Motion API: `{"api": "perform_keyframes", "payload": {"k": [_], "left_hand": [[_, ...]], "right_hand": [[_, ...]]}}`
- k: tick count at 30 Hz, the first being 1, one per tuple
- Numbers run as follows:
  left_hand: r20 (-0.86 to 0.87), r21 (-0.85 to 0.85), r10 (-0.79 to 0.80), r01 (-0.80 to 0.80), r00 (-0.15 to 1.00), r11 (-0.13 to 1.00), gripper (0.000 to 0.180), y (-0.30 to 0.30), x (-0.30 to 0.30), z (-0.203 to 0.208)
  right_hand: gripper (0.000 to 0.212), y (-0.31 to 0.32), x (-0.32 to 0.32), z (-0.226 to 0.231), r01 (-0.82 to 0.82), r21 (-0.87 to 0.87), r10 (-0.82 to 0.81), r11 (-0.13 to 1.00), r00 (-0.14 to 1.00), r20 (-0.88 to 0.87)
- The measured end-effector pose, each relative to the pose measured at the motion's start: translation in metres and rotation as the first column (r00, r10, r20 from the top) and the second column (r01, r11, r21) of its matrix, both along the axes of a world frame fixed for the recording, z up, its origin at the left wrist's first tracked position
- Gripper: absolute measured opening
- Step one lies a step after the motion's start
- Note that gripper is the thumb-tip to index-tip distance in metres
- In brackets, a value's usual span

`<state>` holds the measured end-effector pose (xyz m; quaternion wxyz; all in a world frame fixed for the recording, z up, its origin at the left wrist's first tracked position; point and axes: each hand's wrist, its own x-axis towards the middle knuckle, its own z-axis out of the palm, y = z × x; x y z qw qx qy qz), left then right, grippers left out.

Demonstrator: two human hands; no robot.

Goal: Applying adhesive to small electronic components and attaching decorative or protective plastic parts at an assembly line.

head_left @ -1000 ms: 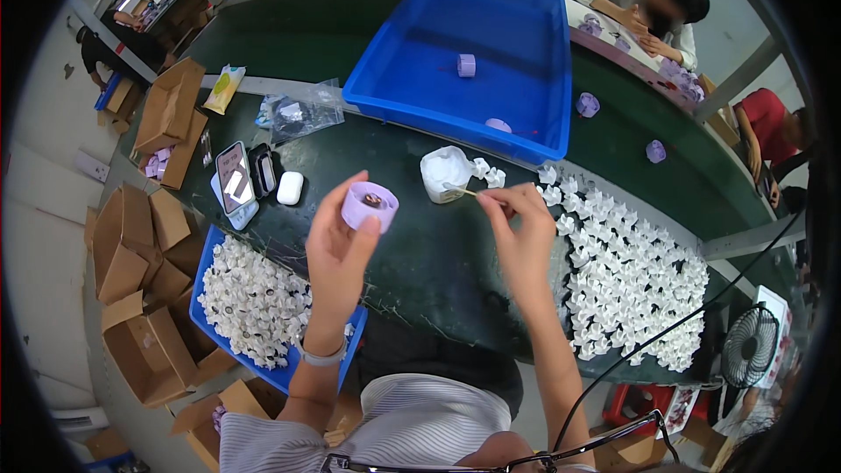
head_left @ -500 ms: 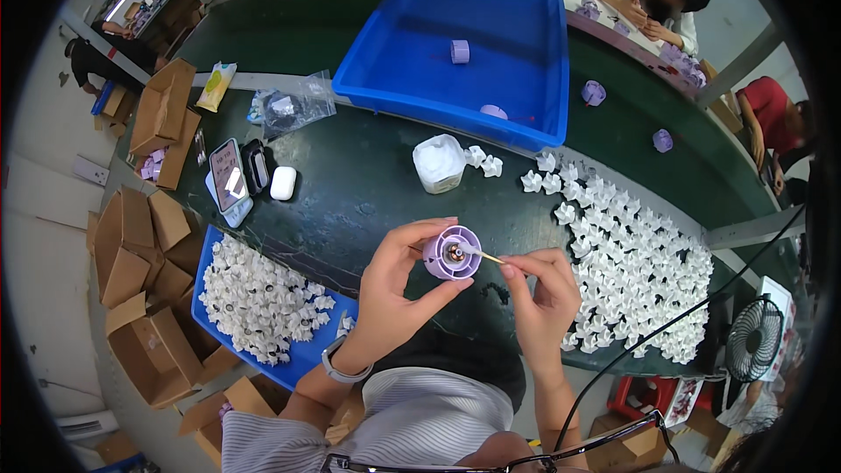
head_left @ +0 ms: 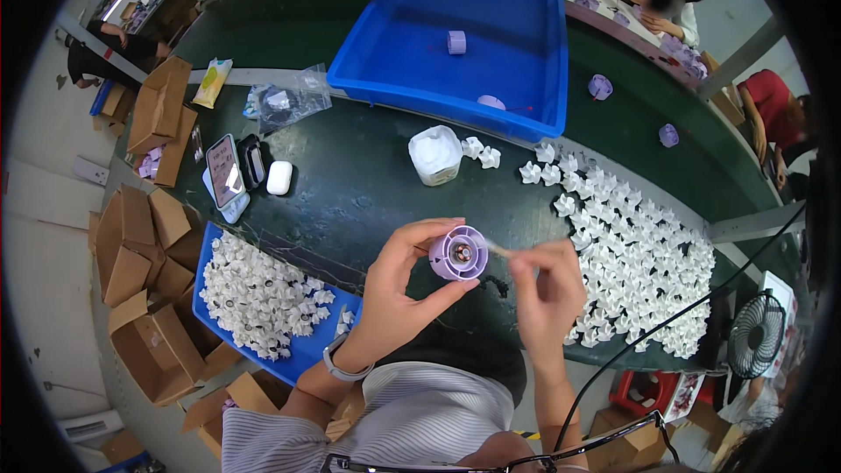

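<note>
My left hand grips a round purple plastic housing between thumb and fingers, its open end facing up. Inside the ring sits a copper-coloured motor core with a small shaft in the centre. Just right of it, my right hand pinches a thin cotton swab, smeared by motion, whose white tip is near the housing's rim. Beyond the hands stands a white tub with white paste-like stuff in it. Two white star-shaped plastic pieces lie beside the tub.
Many white impellers cover the bench at right; more fill a blue tray at left. A large blue bin holds two purple housings. A phone, earbud case, cartons, a fan and a black cable surround the workspace.
My right hand has drawn the swab back, out of the housing's centre to its right side. The left hand still holds the housing, shifted slightly right. Two purple housings on the belt have moved right.
</note>
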<state>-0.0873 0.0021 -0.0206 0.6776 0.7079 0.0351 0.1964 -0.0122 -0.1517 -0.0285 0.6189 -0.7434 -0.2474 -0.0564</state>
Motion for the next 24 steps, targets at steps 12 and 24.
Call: {"api": "perform_keyframes", "payload": {"k": [12, 24], "left_hand": [[-0.011, 0.030, 0.041, -0.040, 0.999, 0.999, 0.058, 0.005, -0.006, -0.003], [-0.008, 0.003, 0.089, -0.089, 0.996, 0.996, 0.054, 0.008, -0.007, -0.008]], "right_hand": [[0.017, 0.074, 0.104, -0.066, -0.004, -0.164, 0.013, 0.986, 0.998, 0.059], [0.035, 0.071, 0.108, -0.088, -0.020, -0.340, 0.035, 0.940, 0.999, 0.038]]}}
